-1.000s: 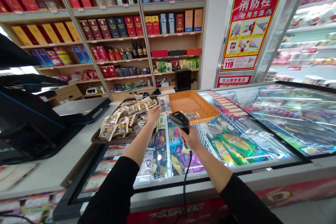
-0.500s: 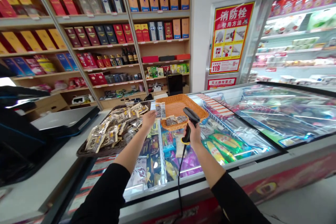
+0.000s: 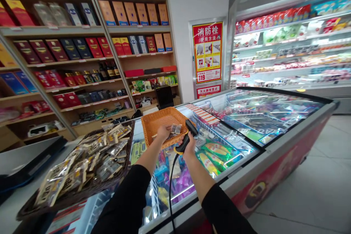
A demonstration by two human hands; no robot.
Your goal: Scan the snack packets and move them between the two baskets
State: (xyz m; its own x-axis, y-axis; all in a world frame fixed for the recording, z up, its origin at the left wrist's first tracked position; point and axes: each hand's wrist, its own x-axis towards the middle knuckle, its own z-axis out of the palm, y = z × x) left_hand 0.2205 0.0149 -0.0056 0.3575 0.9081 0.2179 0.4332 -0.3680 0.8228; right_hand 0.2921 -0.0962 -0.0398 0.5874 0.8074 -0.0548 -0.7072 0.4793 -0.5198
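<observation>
My left hand [image 3: 163,132] is closed on the edge of a small clear snack packet [image 3: 176,128], low over the orange wicker basket [image 3: 153,119]. More packets lie at the near side of that basket, partly hidden by the hand. A black handheld barcode scanner [image 3: 191,128] is in my right hand [image 3: 189,144], its head up beside the basket's right rim and its cord [image 3: 170,186] hanging down. To the left, a dark brown wicker tray [image 3: 128,155] bears a heap of similar snack packets [image 3: 90,157].
Under the basket is a glass-topped chest freezer [image 3: 246,117] with bagged goods inside. Shelves of boxed bottles [image 3: 79,49] line the back wall. A lit refrigerated display [image 3: 287,51] stands at right, and a flat dark-edged device [image 3: 30,157] rests on the left counter.
My view has swung to the right. The left hand has brought its packet from the basket's left edge to over its inside, nearer the scanner, which is now tilted differently.
</observation>
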